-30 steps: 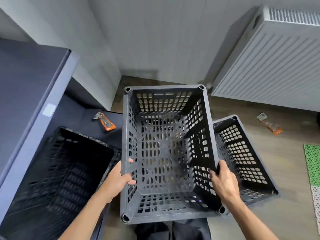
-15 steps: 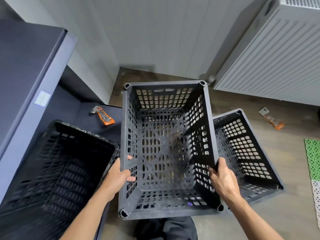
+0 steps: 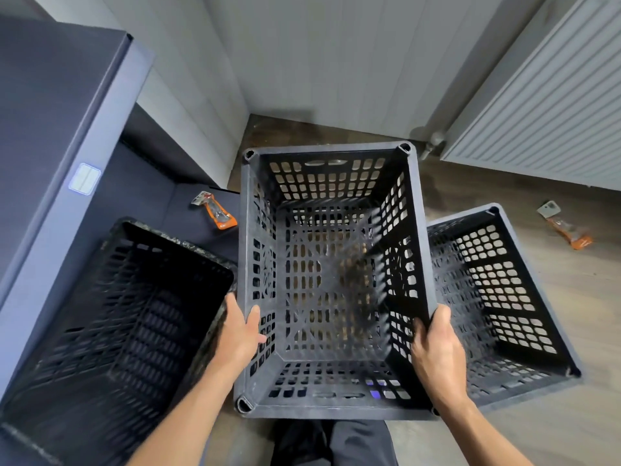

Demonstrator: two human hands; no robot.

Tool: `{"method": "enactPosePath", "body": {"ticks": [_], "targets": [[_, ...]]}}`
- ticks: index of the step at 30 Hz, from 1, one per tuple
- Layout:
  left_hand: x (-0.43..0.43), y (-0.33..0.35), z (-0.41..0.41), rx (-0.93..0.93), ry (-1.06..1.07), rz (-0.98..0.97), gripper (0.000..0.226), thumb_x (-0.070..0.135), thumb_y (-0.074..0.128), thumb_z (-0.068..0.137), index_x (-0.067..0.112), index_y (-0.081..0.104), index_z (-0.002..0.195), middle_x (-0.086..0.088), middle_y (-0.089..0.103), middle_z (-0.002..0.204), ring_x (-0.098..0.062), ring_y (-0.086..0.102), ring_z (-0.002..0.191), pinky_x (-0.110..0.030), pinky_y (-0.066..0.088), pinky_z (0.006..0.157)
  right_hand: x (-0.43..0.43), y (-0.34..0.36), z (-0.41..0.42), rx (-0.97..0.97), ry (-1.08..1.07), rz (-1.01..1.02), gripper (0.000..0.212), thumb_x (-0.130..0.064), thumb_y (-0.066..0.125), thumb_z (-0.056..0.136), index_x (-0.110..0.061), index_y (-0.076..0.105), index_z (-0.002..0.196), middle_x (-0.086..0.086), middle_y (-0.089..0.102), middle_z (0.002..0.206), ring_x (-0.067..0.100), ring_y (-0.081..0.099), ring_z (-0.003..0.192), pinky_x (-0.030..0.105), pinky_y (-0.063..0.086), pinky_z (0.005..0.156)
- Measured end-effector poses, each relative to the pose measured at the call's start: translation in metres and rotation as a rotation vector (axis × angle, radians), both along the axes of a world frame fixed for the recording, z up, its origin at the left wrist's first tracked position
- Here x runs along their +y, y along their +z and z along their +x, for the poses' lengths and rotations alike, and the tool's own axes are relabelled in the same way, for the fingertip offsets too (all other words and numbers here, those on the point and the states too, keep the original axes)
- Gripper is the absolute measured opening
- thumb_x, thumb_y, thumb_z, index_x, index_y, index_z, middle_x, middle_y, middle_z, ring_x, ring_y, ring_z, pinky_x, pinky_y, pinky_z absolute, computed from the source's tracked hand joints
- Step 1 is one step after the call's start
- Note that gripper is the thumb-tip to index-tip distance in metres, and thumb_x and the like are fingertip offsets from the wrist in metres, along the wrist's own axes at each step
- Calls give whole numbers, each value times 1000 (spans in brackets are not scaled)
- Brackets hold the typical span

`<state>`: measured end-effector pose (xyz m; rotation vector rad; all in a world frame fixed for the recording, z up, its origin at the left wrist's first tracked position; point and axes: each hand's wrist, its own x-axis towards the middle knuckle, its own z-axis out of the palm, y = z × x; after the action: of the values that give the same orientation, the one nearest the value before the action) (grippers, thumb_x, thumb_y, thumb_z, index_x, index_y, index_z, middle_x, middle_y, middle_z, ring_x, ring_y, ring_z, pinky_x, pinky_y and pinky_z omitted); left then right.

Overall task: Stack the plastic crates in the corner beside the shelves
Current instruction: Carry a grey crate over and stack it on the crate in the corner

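A dark grey perforated plastic crate (image 3: 331,406) is held up in front of me, open side up. My left hand (image 3: 240,334) grips its left rim, thumb over the edge. Its right rim is gripped by my right hand (image 3: 437,351), fingers curled inside the wall. A second grey crate (image 3: 524,297) lies tilted on the floor to the right, partly hidden behind the held one. A black crate (image 3: 111,317) sits on the lower shelf at the left. The bare corner of the floor (image 3: 268,129) lies beyond the held crate.
Dark shelves (image 3: 60,112) run along the left wall. A white radiator (image 3: 544,105) lines the right wall, with a pipe (image 3: 435,141) at its foot. Orange packets lie on the shelf (image 3: 215,210) and on the wooden floor (image 3: 568,228).
The held crate has moved a little forward toward the corner, and my view has tilted and shifted with it. Both hands keep the same grip on its rims.
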<state>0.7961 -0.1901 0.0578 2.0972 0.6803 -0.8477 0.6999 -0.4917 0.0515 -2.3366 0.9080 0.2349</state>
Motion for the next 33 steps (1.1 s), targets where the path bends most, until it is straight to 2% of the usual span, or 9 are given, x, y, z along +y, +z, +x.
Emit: {"method": "enactPosePath", "body": {"ticks": [3, 7, 10, 14, 17, 21, 28, 30, 33], "targets": [[-1, -5, 1, -53, 6, 39, 74, 35, 39, 105, 20, -11, 158, -10, 28, 161, -12, 72, 78, -11, 42, 45, 0, -5, 1, -24, 1, -15, 27, -26, 48, 102, -24, 25, 89, 0, 52, 73, 29, 47, 56, 39, 41, 58], [-2, 1, 1, -88, 15, 29, 69, 31, 41, 105, 17, -4, 156, -13, 24, 161, -32, 59, 122, -44, 51, 98, 0, -1, 4, -13, 32, -31, 23, -27, 46, 102, -24, 26, 91, 2, 54, 80, 31, 48, 62, 40, 41, 61], [-6, 7, 2, -136, 20, 92, 55, 27, 43, 105, 12, 13, 148, -15, 55, 127, -25, 62, 89, -42, 51, 77, -1, 3, 3, 2, 73, -25, 21, -26, 45, 103, -24, 26, 93, 5, 58, 86, 31, 52, 66, 40, 41, 62], [-12, 14, -10, -137, 44, 55, 58, 24, 41, 105, 16, 7, 152, -1, 53, 87, -24, 54, 66, -37, 48, 64, -5, 10, 2, 84, 111, -1, 19, -15, 44, 99, -20, 26, 100, 9, 53, 101, 34, 52, 80, 42, 40, 69], [-10, 19, -26, -85, 39, 46, 58, 23, 38, 106, 22, 4, 153, -27, 57, 125, -39, 63, 88, -48, 51, 82, -5, 22, 1, 127, 113, 97, 21, -13, 44, 96, -19, 27, 108, 11, 54, 108, 36, 54, 89, 43, 42, 74], [-3, 25, -53, -32, -10, 44, 61, 29, 36, 107, 18, 2, 156, -12, 34, 157, -36, 45, 134, -51, 39, 107, 3, 28, -29, 126, 80, 93, 32, -15, 44, 94, -15, 30, 122, 16, 58, 108, 40, 57, 92, 43, 41, 75], [1, 22, -83, -2, -20, 127, 30, 26, 36, 106, 17, 22, 131, -12, 57, 96, -26, 51, 65, -32, 46, 54, 29, 12, -68, 190, -199, -10, 26, -8, 41, 95, -6, 37, 121, 28, 62, 105, 43, 59, 94, 40, 36, 74], [-1, 20, -80, 3, -44, 153, 30, 27, 35, 107, 19, 21, 132, -10, 52, 85, -21, 49, 57, -26, 42, 35, 29, 9, -66, 175, -200, -29, 27, -5, 43, 95, -2, 39, 122, 29, 59, 105, 42, 58, 92, 39, 36, 75], [0, 17, -78, 11, -59, 152, 50, 26, 34, 107, 14, 10, 149, -11, 57, 88, -21, 51, 60, -26, 36, 38, 28, 7, -66, 195, -205, -23, 29, -6, 43, 96, -3, 39, 124, 27, 59, 107, 40, 57, 93, 43, 42, 81]]}}
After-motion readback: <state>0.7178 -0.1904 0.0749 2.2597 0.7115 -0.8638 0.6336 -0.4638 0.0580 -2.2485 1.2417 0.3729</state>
